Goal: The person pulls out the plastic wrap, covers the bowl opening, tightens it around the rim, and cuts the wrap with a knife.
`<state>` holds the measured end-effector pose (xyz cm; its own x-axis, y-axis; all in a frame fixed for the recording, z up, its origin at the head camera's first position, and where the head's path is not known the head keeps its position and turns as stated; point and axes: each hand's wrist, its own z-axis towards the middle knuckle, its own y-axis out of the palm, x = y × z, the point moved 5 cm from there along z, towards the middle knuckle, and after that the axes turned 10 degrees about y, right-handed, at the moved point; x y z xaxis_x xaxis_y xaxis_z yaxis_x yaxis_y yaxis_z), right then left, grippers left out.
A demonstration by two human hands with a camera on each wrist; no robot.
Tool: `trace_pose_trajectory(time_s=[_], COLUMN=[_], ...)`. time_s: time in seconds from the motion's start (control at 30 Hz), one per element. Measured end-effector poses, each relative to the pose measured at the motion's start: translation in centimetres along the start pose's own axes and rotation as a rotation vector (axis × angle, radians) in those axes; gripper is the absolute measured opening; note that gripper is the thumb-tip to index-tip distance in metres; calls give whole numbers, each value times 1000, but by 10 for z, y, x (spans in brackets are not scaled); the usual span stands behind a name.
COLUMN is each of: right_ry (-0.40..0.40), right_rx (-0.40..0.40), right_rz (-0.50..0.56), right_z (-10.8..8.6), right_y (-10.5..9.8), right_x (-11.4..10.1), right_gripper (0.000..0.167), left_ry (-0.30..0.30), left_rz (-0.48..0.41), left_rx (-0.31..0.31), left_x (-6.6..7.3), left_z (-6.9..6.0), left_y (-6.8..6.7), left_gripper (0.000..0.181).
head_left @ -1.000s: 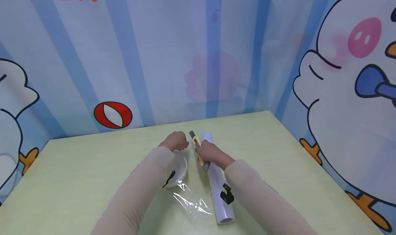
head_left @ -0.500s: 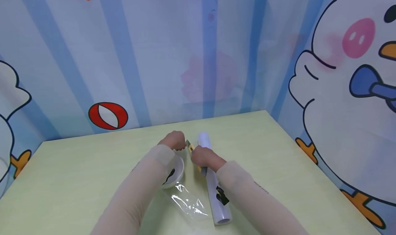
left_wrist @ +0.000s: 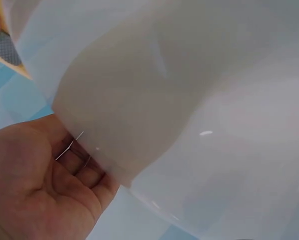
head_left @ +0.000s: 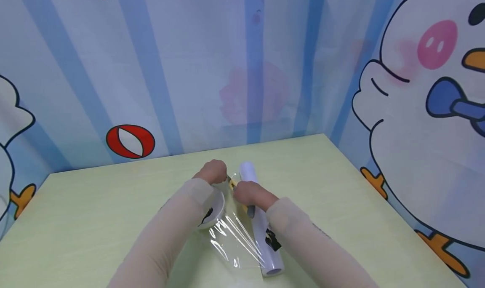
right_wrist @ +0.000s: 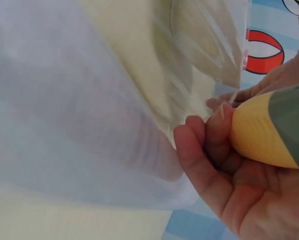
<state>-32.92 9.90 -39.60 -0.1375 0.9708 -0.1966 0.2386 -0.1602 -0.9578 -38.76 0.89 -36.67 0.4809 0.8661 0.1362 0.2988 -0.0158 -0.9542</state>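
Note:
The left hand (head_left: 214, 171) is beyond a white bowl (head_left: 218, 206), its curled fingers holding the edge of clear plastic film (head_left: 235, 246). That film stretches glossy from the roll toward the left hand, beside the bowl. In the right hand (head_left: 253, 194) is a yellow and grey utility knife (head_left: 233, 184), its tip close to the left hand's fingers. The right wrist view shows the knife's thick handle (right_wrist: 264, 130) gripped by curled fingers. A long roll of plastic film (head_left: 267, 246) lies under the right forearm. Close up, the bowl (left_wrist: 239, 150) fills much of the left wrist view.
Everything lies on a pale yellow-green table (head_left: 125, 212). Its back edge meets a blue striped curtain (head_left: 204, 69) printed with cartoon figures and a red ball. Another printed curtain (head_left: 424, 161) borders the right side.
The knife has come left and down until its tip is beside the left hand. The film between bowl and roll is now drawn out wider and tauter. The left hand stays nearly in place.

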Motion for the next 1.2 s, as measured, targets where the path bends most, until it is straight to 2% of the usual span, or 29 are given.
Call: trace_pose_trajectory(time_s=[0.03,0.1,0.17,0.27,0.33,0.43,0.57,0.8,0.97,1.2], right_ry=[-44,-18,26,133,133,130,129,123,116,109], right_rx=[8,-43,-115,-180,-187,-200,-224,-333,-431,-495], right_rz=[5,67,182,330,380,406,429,520,647,731], right_z=[10,17,20,-15,-30,-42,-44,-46,-54,-60], right_y=[9,16,18,-8,-19,-26,-26,-20,-20,-22], right_x=[7,14,19,10,7,7,10,14,17,25], right_gripper=[33,34,31,22,17,18,20,21,22,25], left_ry=[1,7,15,25,31,39,44,37,33,-2], left_rz=[0,8,14,23,27,38,41,13,0,-64], left_rx=[-7,-15,-17,-12,-8,-8,-4,3,3,-5], left_x=[0,1,2,4,4,5,7,6,5,8], left_z=[0,0,0,0,0,0,-2,-3,-4,-7], left_y=[0,1,1,0,0,-1,-1,2,3,1], left_gripper=[17,17,17,19,19,20,22,24,24,23])
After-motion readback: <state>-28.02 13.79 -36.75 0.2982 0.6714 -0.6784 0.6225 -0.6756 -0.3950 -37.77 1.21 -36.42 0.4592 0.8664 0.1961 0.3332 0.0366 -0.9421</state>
